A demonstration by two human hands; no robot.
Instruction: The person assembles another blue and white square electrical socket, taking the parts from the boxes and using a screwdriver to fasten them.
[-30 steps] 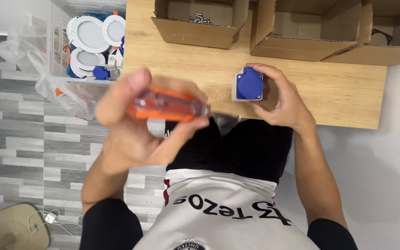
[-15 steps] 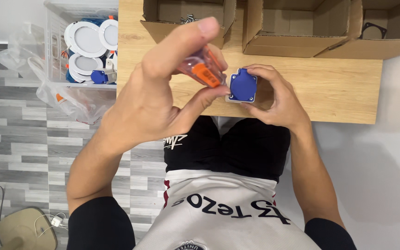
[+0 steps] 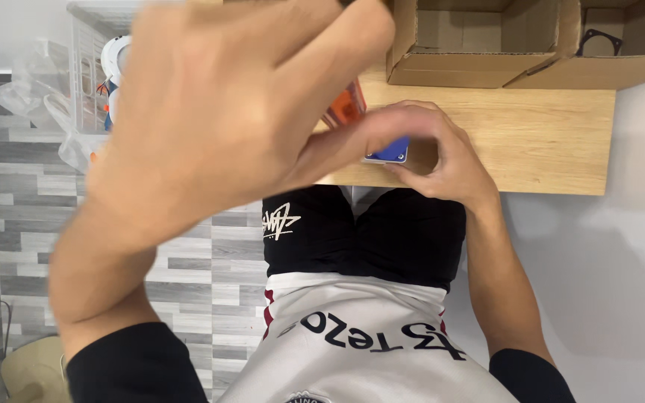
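Nearest the camera, the left hand (image 3: 225, 112) looms large and blurred, fingers curled around an orange-handled tool (image 3: 346, 104) whose tip is hidden. Just beyond, the right hand (image 3: 431, 153) closes on a small blue part (image 3: 390, 151), pinning it near the wooden table's (image 3: 531, 142) front edge. Steadying that part seems key. Bare wood lies rightward; open cardboard boxes (image 3: 457, 45) crowd the far side.

Left hand (image 3: 233, 104) is raised close to the camera, blurry, back of the hand facing up, fingers stretched toward the right hand (image 3: 431, 153). That one is lower, fingers curled in, thumb tucked under. Both forearms bare, black sleeves at the elbows.
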